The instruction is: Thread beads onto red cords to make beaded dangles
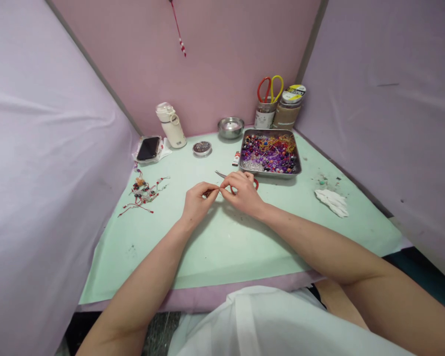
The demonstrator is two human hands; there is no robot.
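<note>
Over the middle of the table, my left hand (197,201) and my right hand (244,194) meet at the fingertips. Both are closed in a pinch on a thin dark-red cord (208,193), mostly hidden by the fingers. Whether a bead sits on it is too small to tell. A pair of scissors with red handles (256,184) lies beneath my right hand, blade tip out to the left. Just beyond that hand stands a metal tray (270,174) of purple, red and clear beads with golden cord.
Beaded strings (143,192) lie at the left. Behind are a phone (149,148), a cream bottle (173,129), a round dish (202,148), a steel bowl (231,129), a small red-and-white box (236,158) and jars (264,118). A white glove (332,202) lies right.
</note>
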